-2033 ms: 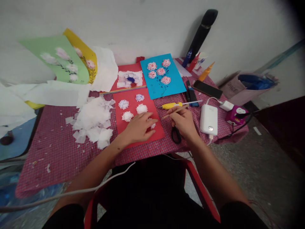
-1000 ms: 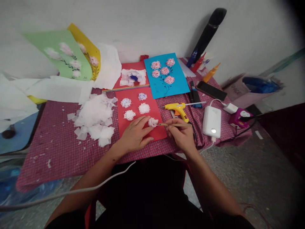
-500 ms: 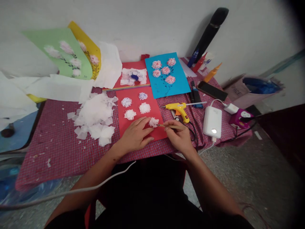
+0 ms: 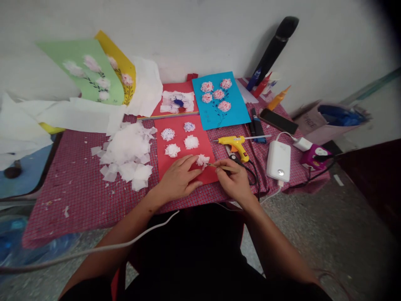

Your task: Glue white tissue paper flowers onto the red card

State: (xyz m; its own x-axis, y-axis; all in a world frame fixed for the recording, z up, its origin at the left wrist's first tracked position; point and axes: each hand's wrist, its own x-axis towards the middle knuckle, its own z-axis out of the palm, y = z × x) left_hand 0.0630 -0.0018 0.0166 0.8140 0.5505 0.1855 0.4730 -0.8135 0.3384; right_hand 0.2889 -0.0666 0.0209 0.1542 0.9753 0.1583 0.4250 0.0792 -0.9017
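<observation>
My left hand (image 4: 179, 177) lies flat on the red paper sheet (image 4: 200, 125), fingers stretched out and thumb apart. Its fingertips are beside a small white tissue-paper flower (image 4: 203, 160), perhaps touching it. With my right hand (image 4: 234, 180) I pinch a thin wooden stick (image 4: 225, 168) whose dark tip meets that flower's right side; whether it is a brush or a pencil I cannot tell. Two other white flowers (image 4: 191, 142) and two with blue-tinted tips (image 4: 168, 134) sit further up the sheet.
Loose tissue squares (image 4: 128, 146) are heaped on the left. Behind lie blue-stained tissue (image 4: 178, 101) and a blue sheet with pink-white flowers (image 4: 244, 113). Right of the red sheet are a yellow glue gun (image 4: 234, 142), a phone (image 4: 278, 120), a white power bank (image 4: 278, 161) and cables.
The stick and both hands stay almost in place at the same flower. The whole view has shifted slightly.
</observation>
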